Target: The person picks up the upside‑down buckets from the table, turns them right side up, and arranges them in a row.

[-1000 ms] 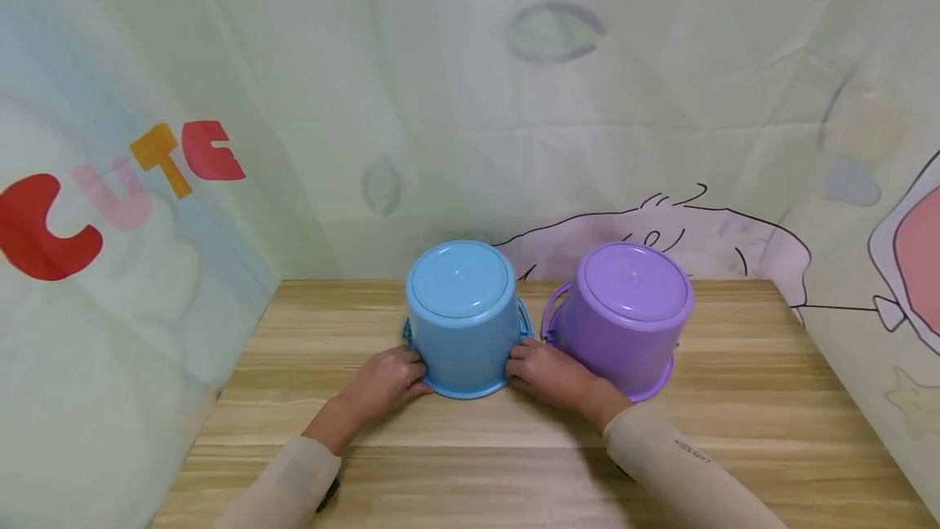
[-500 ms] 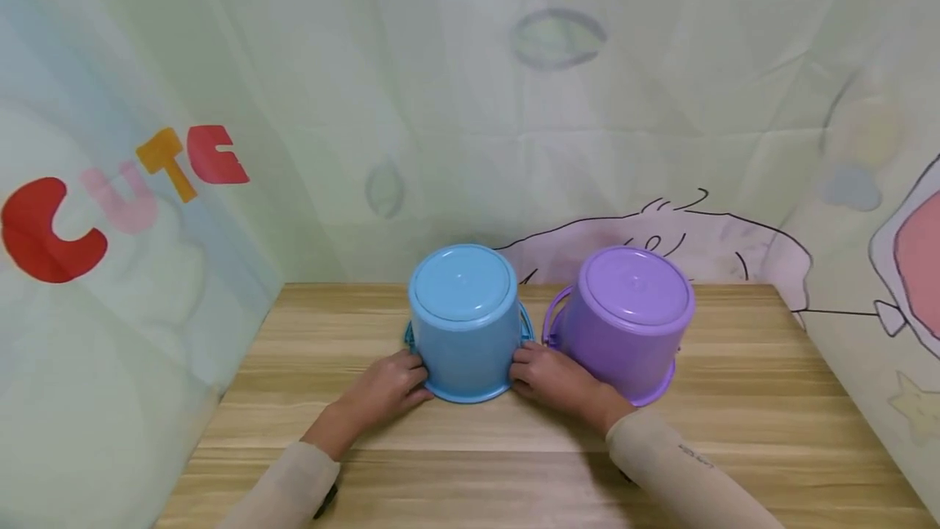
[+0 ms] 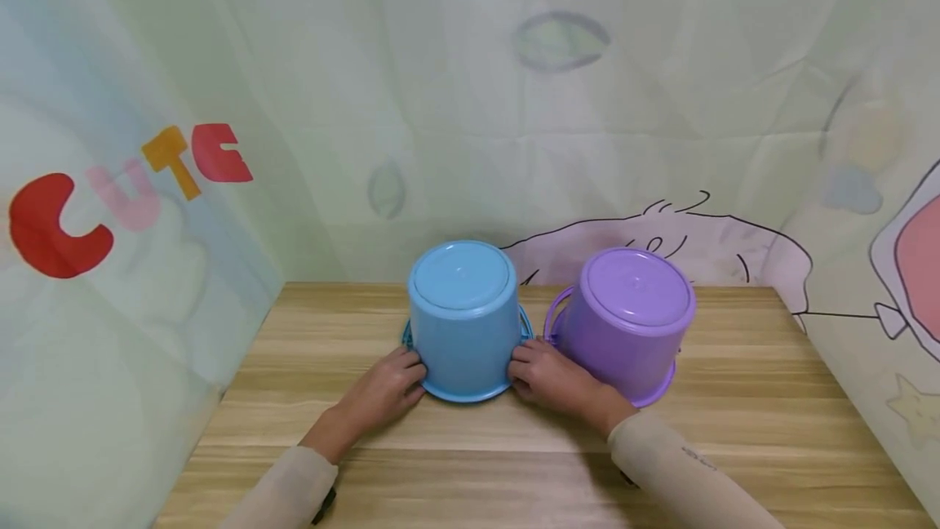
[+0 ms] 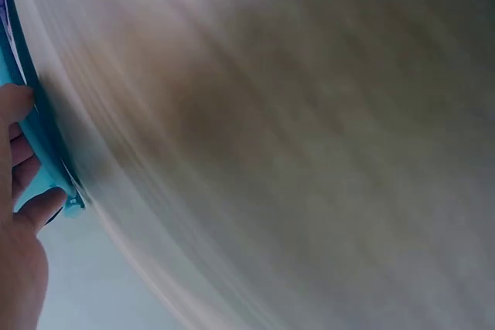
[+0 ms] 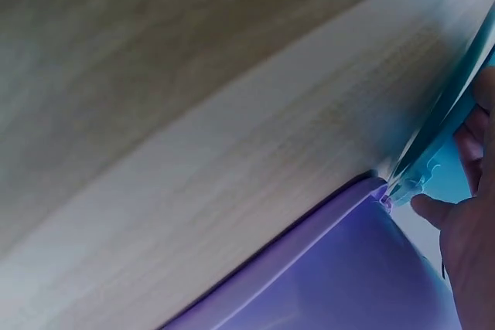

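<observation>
An upside-down blue bucket (image 3: pixel 464 341) stands in the middle of the wooden table, its base upward and its rim downward. My left hand (image 3: pixel 385 390) grips it low on the left, fingers curled at the rim. On the opposite side my right hand (image 3: pixel 551 375) holds the rim the same way. In the left wrist view, the thumb and fingers lie along the blue rim (image 4: pixel 48 141). The right wrist view has the right hand (image 5: pixel 472 214) at the bucket's edge. Whatever is beneath the bucket is hidden.
Close on the right, a purple bucket (image 3: pixel 631 333) also stands upside down, its handle toward the blue one and my right forearm in front of it. A printed cloth (image 3: pixel 441 104) hangs behind and at both sides of the table (image 3: pixel 470 472).
The blue bucket's base has risen slightly relative to the purple bucket. My left thumb has tucked in closer to the rim. The purple bucket stays put.
</observation>
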Demonstrator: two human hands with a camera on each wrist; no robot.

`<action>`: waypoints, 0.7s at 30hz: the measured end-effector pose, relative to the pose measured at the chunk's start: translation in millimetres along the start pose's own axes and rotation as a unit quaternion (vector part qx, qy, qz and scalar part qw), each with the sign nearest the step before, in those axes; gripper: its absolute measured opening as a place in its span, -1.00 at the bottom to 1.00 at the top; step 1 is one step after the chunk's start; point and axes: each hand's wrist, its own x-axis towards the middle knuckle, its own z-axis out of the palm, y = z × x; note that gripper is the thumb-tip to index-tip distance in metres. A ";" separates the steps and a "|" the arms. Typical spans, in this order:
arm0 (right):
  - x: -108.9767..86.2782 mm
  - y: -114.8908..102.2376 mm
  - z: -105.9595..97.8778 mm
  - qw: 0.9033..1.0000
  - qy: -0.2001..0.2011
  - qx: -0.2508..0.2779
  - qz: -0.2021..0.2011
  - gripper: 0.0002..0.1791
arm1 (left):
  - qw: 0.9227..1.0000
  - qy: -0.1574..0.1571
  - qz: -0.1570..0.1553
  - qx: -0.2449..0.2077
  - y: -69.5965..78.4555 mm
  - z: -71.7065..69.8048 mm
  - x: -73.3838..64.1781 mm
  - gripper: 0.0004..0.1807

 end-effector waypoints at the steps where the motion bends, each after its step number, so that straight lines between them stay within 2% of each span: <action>1: -0.2 -0.2 -0.4 1.000 0.000 0.002 0.002 -0.85 | 1.000 0.003 -0.001 -0.004 0.2 0.2 -0.1 -0.82; 4: -1.1 -0.9 -1.6 1.000 -0.002 0.013 0.001 -0.85 | 1.000 0.014 -0.003 -0.015 0.6 1.5 -0.9 -0.81; 11: -5.6 -2.7 -6.0 0.999 0.010 0.031 -0.003 -0.84 | 0.998 0.049 0.021 -0.032 4.5 2.1 -1.4 -0.71; 21: -13.3 -3.9 -5.2 0.997 0.064 0.034 -0.008 -0.77 | 0.995 0.088 0.044 -0.027 9.3 3.7 -3.3 -0.71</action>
